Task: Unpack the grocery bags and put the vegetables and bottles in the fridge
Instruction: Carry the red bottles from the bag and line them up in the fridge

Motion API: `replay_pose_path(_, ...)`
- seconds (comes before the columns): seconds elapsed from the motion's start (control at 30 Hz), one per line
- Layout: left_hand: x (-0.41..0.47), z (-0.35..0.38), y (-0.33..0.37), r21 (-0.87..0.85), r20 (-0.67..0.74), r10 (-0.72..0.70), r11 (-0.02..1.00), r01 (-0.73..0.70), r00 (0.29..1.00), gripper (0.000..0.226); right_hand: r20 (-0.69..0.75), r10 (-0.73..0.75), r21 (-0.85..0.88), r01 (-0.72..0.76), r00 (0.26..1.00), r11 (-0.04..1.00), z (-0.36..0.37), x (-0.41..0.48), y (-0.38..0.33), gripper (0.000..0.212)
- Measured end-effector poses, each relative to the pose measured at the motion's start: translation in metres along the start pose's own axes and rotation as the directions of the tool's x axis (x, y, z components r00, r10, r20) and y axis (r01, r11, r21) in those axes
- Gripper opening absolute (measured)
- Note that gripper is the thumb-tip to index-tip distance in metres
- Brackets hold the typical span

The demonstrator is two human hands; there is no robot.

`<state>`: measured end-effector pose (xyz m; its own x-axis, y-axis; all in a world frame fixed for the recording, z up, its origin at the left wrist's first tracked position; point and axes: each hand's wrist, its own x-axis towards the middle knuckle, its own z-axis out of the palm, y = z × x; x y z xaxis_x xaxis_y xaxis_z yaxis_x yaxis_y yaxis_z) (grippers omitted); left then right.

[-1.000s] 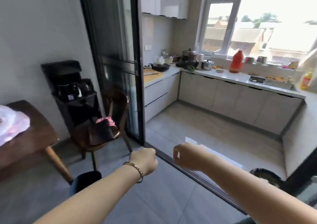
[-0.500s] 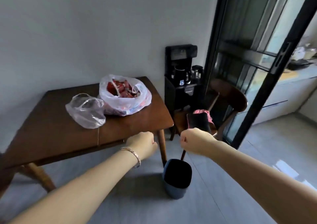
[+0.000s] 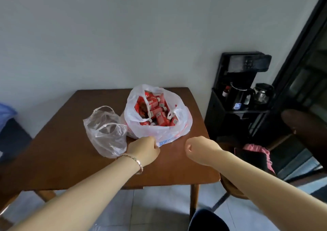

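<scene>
On table (image 3: pixel 67 142), white bag (image 3: pixel 159 131) seemingly touching left hand (image 3: pixel 144 149) fingers (image 3: pixel 154 146).

Brown wooden table (image 3: pixel 70 151). White plastic bag (image 3: pixel 169 133) with blue print near its front edge, full of red-labelled bottles (image 3: pixel 155 110) with pale caps. Clear crinkled plastic bag (image 3: pixel 106 135) to its left. Black drinks machine stand (image 3: pixel 238 92) at right. Pink cloth (image 3: pixel 256 149) beside it. Pale grey wall (image 3: pixel 123 27).

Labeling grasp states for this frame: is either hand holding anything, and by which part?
Left hand: fist closed at the near bottom edge of the white bag of red bottles; an actual pinch cannot be told. Right hand: fisted, holding nothing.
</scene>
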<state>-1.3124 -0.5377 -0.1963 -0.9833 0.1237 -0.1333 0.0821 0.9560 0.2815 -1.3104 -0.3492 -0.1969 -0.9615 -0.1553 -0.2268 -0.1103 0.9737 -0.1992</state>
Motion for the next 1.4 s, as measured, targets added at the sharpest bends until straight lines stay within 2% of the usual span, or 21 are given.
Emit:
replay_pose_path(0.13, 0.061, -0.006, -0.023, 0.000, -0.048, -0.031, 1.000, 0.031, 0.998, 0.021, 0.032, -0.071, -0.062, 0.073, 0.997, 0.995, -0.017, 0.083, -0.007, 0.027)
replay_pose_path(0.23, 0.100, -0.004, -0.045, -0.030, -0.088, -0.015, 0.999, 0.013, 0.996, 0.020, 0.011, -0.086, 0.051, 0.085, 0.996, 0.995, -0.018, 0.135, -0.025, 0.034)
replay_pose_path(0.33, 0.138, 0.000, -0.061, -0.017, -0.147, 0.120, 0.992, -0.124, 0.982, 0.024, -0.038, -0.053, 0.119, 0.057, 0.998, 0.991, -0.010, 0.174, -0.040, 0.027)
replay_pose_path(0.43, 0.186, 0.006, -0.073, 0.053, -0.157, 0.318, 0.948, -0.313, 0.935, 0.030, -0.073, 0.012, 0.189, 0.002, 0.997, 0.982, 0.010, 0.219, -0.049, 0.021)
replay_pose_path(0.47, 0.202, 0.009, -0.077, 0.091, -0.124, 0.372, 0.928, -0.362, 0.920, 0.034, -0.062, 0.043, 0.219, -0.028, 0.997, 0.975, 0.016, 0.233, -0.051, 0.021)
replay_pose_path(0.53, 0.234, 0.019, -0.083, 0.231, 0.037, 0.450, 0.865, -0.446, 0.892, 0.043, -0.021, 0.093, 0.245, -0.085, 0.995, 0.966, 0.028, 0.259, -0.054, 0.020)
replay_pose_path(0.6, 0.266, 0.033, -0.089, 0.409, 0.279, 0.493, 0.715, -0.567, 0.824, 0.048, 0.058, 0.150, 0.230, -0.159, 0.987, 0.960, 0.035, 0.281, -0.057, 0.022)
replay_pose_path(0.67, 0.294, 0.047, -0.096, 0.521, 0.477, 0.441, 0.556, -0.648, 0.761, 0.048, 0.157, 0.238, 0.214, -0.268, 0.958, 0.939, 0.044, 0.301, -0.058, 0.028)
replay_pose_path(0.7, 0.306, 0.054, -0.101, 0.551, 0.539, 0.385, 0.513, -0.659, 0.750, 0.049, 0.211, 0.287, 0.208, -0.330, 0.934, 0.921, 0.051, 0.309, -0.058, 0.031)
replay_pose_path(0.73, 0.315, 0.058, -0.107, 0.563, 0.579, 0.305, 0.521, -0.641, 0.756, 0.050, 0.261, 0.336, 0.187, -0.389, 0.905, 0.902, 0.057, 0.315, -0.057, 0.033)
replay_pose_path(0.83, 0.332, 0.055, -0.124, 0.473, 0.584, 0.114, 0.757, -0.451, 0.804, 0.041, 0.353, 0.448, 0.052, -0.495, 0.821, 0.867, 0.072, 0.329, -0.053, 0.040)
replay_pose_path(0.9, 0.337, 0.053, -0.131, 0.395, 0.524, 0.081, 0.859, -0.326, 0.848, 0.034, 0.368, 0.477, -0.038, -0.500, 0.798, 0.865, 0.080, 0.337, -0.051, 0.037)
replay_pose_path(1.0, 0.344, 0.058, -0.131, 0.250, 0.448, 0.061, 0.949, -0.190, 0.892, 0.036, 0.360, 0.456, -0.125, -0.442, 0.814, 0.888, 0.091, 0.344, -0.049, 0.033)
replay_pose_path(1.07, 0.352, 0.067, -0.125, 0.170, 0.461, -0.024, 0.983, -0.062, 0.887, 0.045, 0.371, 0.411, -0.143, -0.386, 0.833, 0.911, 0.097, 0.344, -0.046, 0.033)
replay_pose_path(1.13, 0.361, 0.077, -0.120, 0.124, 0.523, -0.115, 0.991, 0.058, 0.845, 0.050, 0.402, 0.356, -0.143, -0.326, 0.844, 0.934, 0.098, 0.344, -0.041, 0.034)
replay_pose_path(1.2, 0.367, 0.083, -0.116, 0.052, 0.584, -0.168, 0.984, 0.169, 0.794, 0.048, 0.415, 0.287, -0.125, -0.258, 0.863, 0.958, 0.097, 0.342, -0.034, 0.034)
replay_pose_path(1.27, 0.371, 0.088, -0.117, -0.019, 0.575, -0.199, 0.967, 0.256, 0.793, 0.044, 0.406, 0.224, -0.116, -0.193, 0.886, 0.974, 0.095, 0.340, -0.028, 0.033)
replay_pose_path(1.4, 0.370, 0.081, -0.117, -0.029, 0.508, -0.185, 0.973, 0.231, 0.841, 0.032, 0.381, 0.154, -0.065, -0.140, 0.912, 0.988, 0.096, 0.336, -0.023, 0.029)
